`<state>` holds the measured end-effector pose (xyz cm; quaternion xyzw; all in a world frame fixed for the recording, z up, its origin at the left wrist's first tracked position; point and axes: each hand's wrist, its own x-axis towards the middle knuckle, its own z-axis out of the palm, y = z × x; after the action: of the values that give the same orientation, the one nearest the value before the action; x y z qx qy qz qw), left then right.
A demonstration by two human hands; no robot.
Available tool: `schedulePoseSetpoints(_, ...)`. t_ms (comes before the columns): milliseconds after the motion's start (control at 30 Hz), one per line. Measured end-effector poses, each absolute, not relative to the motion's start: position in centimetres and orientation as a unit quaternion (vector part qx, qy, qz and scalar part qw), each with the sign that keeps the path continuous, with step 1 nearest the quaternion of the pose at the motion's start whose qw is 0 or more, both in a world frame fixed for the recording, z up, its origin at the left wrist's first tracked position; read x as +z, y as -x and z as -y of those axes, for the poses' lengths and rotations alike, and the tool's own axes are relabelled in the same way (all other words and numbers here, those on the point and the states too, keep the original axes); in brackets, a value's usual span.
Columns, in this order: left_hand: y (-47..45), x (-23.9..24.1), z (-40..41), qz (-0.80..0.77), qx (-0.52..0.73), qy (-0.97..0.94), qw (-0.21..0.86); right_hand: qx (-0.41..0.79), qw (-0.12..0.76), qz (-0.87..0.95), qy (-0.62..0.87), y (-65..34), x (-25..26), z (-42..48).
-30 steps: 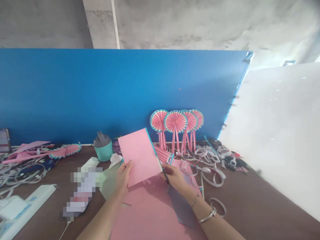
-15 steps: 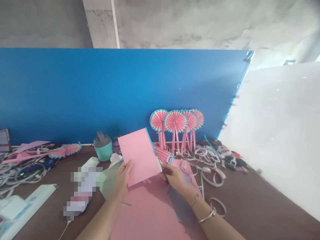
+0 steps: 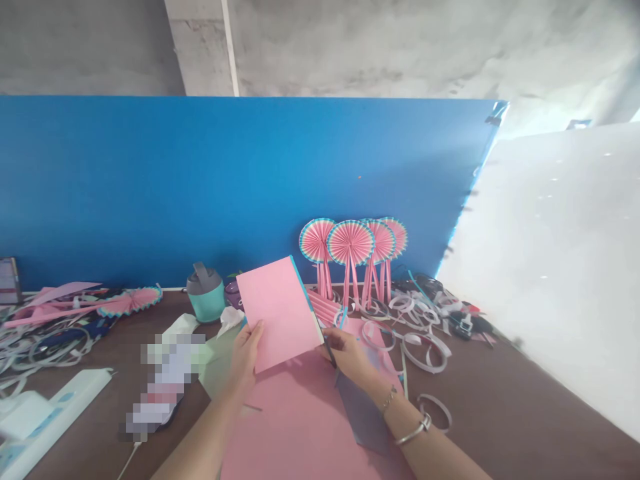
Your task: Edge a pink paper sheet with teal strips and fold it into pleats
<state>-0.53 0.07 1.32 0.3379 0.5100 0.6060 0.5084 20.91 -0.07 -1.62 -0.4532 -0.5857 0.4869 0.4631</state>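
Observation:
My left hand (image 3: 249,350) grips a pink sheet of paper (image 3: 277,313) by its lower left edge, thumb on top. A blue strip and a pale strip run along the sheet's right edge. At that edge's lower end, my right hand (image 3: 347,353) is closed round dark scissors (image 3: 329,350); the blades lie along the strip and are partly hidden. Under both hands lies a larger pink sheet (image 3: 295,427), with a grey-blue piece of paper (image 3: 367,410) on its right side.
Several pleated pink paper fans (image 3: 351,243) lean against the blue partition (image 3: 200,180). Curled paper strips (image 3: 425,353) lie at right. A teal cup (image 3: 206,297), a white power strip (image 3: 60,413), a blurred-out object (image 3: 167,387) and a pile of scraps and cables (image 3: 55,333) are on the left.
Almost nothing differs; the pink sheet and both hands hold nearly the same position, with only a very slight shift of the view.

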Motion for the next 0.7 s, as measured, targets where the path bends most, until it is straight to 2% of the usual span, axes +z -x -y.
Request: schedulePoseSetpoints(700, 0.66, 0.77, -0.26, -0.473, 0.611, -0.373, 0.513, 0.516, 0.472, 0.554, 0.451, -20.87, -1.62, 0.00)
